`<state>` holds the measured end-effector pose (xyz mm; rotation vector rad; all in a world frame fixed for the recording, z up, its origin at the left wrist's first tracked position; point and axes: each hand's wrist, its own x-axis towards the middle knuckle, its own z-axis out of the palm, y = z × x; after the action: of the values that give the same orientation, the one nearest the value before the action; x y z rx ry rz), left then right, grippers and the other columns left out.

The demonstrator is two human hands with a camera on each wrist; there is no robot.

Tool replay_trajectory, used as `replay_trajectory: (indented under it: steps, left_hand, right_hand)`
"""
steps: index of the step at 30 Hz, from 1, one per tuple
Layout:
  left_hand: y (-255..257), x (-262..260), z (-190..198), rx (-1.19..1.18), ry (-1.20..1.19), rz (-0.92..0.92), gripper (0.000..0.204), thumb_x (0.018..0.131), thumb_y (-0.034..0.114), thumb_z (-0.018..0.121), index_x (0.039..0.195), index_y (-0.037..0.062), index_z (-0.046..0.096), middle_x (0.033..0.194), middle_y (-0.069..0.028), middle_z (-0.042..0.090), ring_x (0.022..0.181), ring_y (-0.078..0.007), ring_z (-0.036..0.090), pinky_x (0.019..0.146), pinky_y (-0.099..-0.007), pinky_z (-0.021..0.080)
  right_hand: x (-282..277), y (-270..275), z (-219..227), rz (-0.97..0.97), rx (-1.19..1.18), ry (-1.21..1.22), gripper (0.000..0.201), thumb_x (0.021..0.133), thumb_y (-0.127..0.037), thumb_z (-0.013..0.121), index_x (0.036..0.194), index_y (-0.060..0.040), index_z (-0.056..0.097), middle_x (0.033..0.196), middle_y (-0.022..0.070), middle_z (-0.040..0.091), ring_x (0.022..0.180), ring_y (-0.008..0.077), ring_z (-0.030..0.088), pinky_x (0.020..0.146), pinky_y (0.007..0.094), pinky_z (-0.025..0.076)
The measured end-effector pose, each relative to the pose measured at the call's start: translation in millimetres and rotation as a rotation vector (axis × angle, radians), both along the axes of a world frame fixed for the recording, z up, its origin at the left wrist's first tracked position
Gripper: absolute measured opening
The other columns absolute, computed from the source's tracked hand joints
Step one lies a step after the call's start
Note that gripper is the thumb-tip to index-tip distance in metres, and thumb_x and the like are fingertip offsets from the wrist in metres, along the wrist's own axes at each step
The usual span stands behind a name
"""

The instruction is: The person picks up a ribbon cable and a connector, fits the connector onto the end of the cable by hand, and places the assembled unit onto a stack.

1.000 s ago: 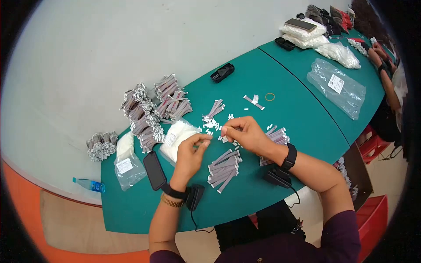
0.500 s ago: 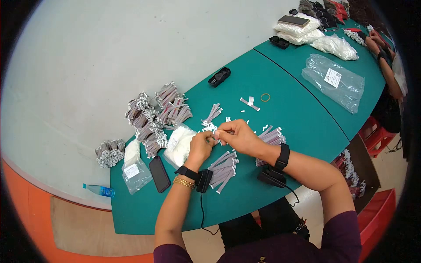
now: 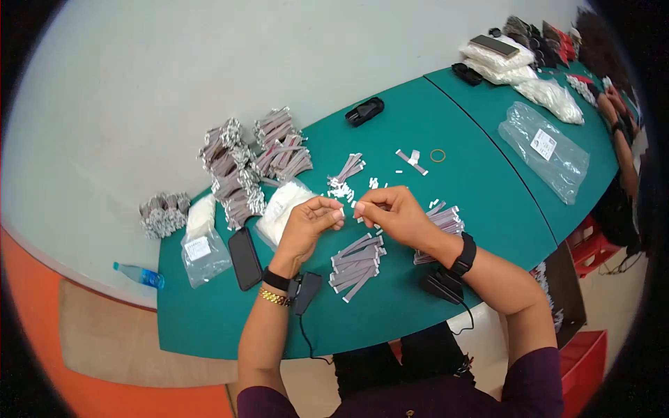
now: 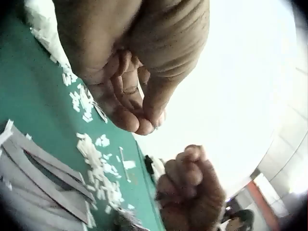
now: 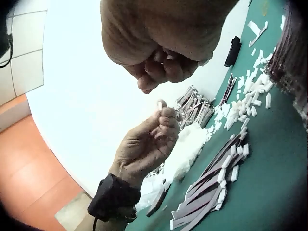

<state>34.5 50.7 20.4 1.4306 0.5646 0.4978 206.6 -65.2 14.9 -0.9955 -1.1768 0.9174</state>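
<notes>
In the head view my left hand (image 3: 311, 226) is raised over the table's middle, thumb and index finger pinching a small white connector piece (image 5: 160, 105), which shows upright at the fingertips in the right wrist view. Facing it, a short gap away, my right hand (image 3: 399, 214) has its fingers curled and thumb tip against the index finger; I cannot tell whether a tiny piece sits between them. Below both hands lie scattered white connector pieces (image 3: 341, 191). Nearer me is a fanned pile of grey ribbon cables (image 3: 357, 266) with white ends. Another cable pile (image 3: 444, 221) lies beneath my right forearm.
Bundled cables (image 3: 233, 171) are heaped at the back left, beside a bag of white pieces (image 3: 282, 209). A phone (image 3: 244, 259) and bottle (image 3: 139, 275) are to the left. A rubber band (image 3: 437, 155), black case (image 3: 364, 111) and clear bag (image 3: 543, 150) lie further off.
Half a second ago my fingertips met over the white pieces; now the hands are apart, the left drawn back with a white piece in its pinch. The head view has shifted slightly.
</notes>
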Motion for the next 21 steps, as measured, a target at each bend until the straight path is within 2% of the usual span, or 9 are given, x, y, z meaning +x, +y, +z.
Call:
replay_trajectory:
  steps: [3,9,16,21]
  left_hand:
    - [-12,-13,12,-0.172,-0.130,-0.063,0.014,0.086,0.006,0.060,0.099,0.0030,0.057,0.086,-0.0031,0.060,0.079,-0.0109,0.057,0.071,-0.0222,0.047]
    - [-23,-26,-1,-0.354,-0.233,-0.096,0.015,0.086,0.008,0.061,0.100,0.0030,0.059,0.084,-0.0029,0.059,0.078,-0.0109,0.056,0.070,-0.0229,0.046]
    - [-23,-27,-24,-0.402,-0.296,-0.094,0.015,0.087,0.006,0.059,0.101,0.0006,0.059,0.085,-0.0037,0.060,0.076,-0.0105,0.056,0.071,-0.0223,0.046]
    - [-26,-29,-29,-0.411,-0.314,-0.089,0.016,0.087,0.004,0.058,0.103,-0.0006,0.059,0.088,-0.0052,0.061,0.076,-0.0103,0.056,0.071,-0.0219,0.047]
  right_hand:
    - [-2,-5,8,0.039,-0.043,-0.014,0.018,0.087,-0.013,0.056,0.078,0.0001,0.063,0.060,-0.0012,0.054,0.056,0.0024,0.045,0.048,0.0199,0.034]
    - [-18,-12,9,0.128,-0.116,-0.121,0.019,0.089,-0.014,0.057,0.080,0.0011,0.063,0.063,0.0003,0.055,0.058,0.0041,0.047,0.051,0.0208,0.036]
    - [-23,-8,0,0.129,-0.127,-0.235,0.019,0.090,-0.014,0.056,0.082,0.0003,0.065,0.063,0.0001,0.056,0.058,0.0042,0.046,0.051,0.0210,0.036]
    - [-26,-7,-4,0.131,-0.160,-0.218,0.019,0.090,-0.014,0.055,0.081,0.0000,0.064,0.064,-0.0003,0.055,0.058,0.0042,0.046,0.051,0.0210,0.036]
